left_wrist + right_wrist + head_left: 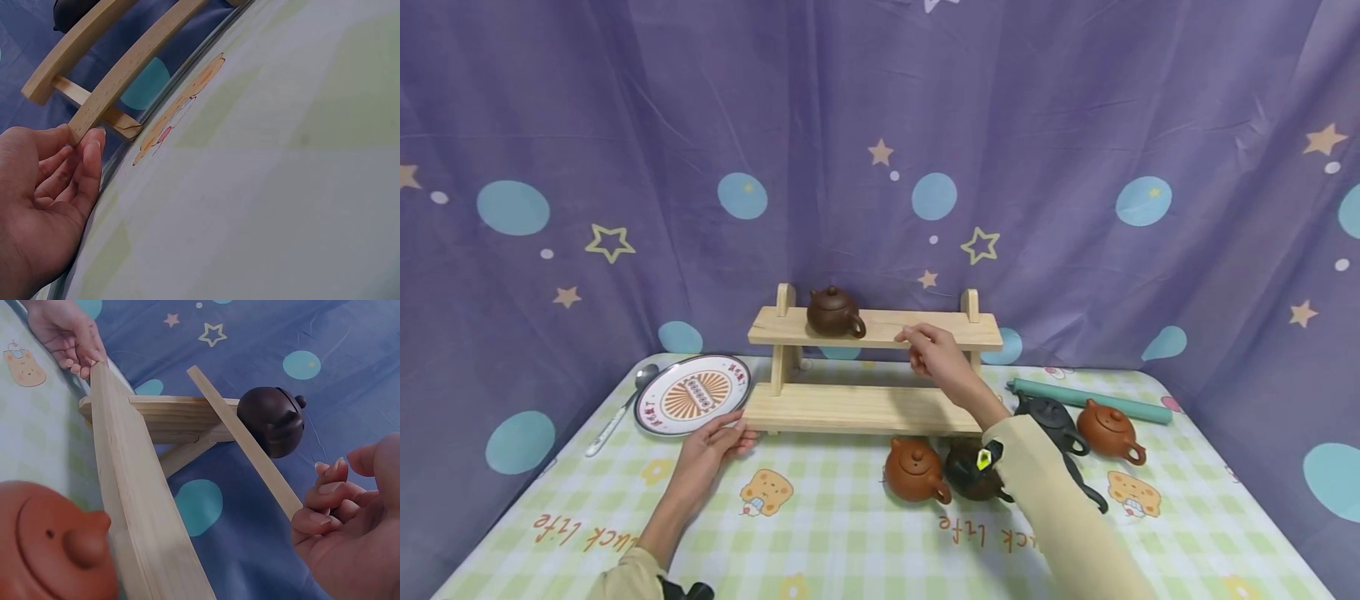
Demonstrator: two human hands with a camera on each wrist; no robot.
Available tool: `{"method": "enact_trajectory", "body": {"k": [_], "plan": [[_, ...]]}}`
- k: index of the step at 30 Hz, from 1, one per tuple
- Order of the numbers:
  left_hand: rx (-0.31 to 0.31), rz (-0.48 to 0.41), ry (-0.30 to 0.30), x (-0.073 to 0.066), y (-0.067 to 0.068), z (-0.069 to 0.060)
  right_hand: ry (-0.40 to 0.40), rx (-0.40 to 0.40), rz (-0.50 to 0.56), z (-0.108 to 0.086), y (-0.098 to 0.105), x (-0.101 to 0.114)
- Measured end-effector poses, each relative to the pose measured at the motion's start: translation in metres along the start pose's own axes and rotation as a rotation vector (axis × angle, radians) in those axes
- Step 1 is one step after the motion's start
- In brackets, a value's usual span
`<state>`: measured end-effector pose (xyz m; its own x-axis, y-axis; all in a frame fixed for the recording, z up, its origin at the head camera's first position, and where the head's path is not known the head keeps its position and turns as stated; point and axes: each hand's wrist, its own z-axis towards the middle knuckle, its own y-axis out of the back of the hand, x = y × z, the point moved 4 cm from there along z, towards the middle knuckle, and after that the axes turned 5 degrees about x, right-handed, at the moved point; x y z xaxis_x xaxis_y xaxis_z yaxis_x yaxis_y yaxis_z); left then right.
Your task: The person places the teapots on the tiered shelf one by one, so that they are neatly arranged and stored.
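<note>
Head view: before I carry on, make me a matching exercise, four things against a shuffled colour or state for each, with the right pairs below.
Things
1. Teapot on the upper board
2. Plate
3. Long rod
4. Left hand

Colour or state
A. Green
B. Pinching the left end of the lower board
C. Dark brown
D. White with an orange print

Pairs: 1-C, 2-D, 3-A, 4-B

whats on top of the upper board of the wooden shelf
A dark brown teapot sits left of middle on the upper board. The wood beneath it is covered, and the right hand hides part of the board's front edge.
</note>
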<state>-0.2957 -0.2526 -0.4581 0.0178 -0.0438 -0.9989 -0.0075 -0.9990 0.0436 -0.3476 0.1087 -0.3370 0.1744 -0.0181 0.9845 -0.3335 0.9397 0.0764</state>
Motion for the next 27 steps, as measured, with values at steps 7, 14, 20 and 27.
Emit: {"method": "enact_trajectory", "body": {"k": [7,14,20,27], "plan": [[-0.001,0.009,0.000,0.000,0.000,0.000,0.002,0.013,-0.047,-0.017,0.010,-0.002],[-0.010,0.015,0.001,0.000,0.000,0.000,0.000,0.038,-0.082,-0.035,0.022,-0.005],[-0.006,0.003,-0.011,0.000,-0.001,-0.001,-0.014,0.036,-0.109,-0.056,0.035,-0.009],[0.002,-0.003,-0.025,0.000,0.000,-0.001,-0.027,0.010,-0.113,-0.080,0.050,-0.013]]}}
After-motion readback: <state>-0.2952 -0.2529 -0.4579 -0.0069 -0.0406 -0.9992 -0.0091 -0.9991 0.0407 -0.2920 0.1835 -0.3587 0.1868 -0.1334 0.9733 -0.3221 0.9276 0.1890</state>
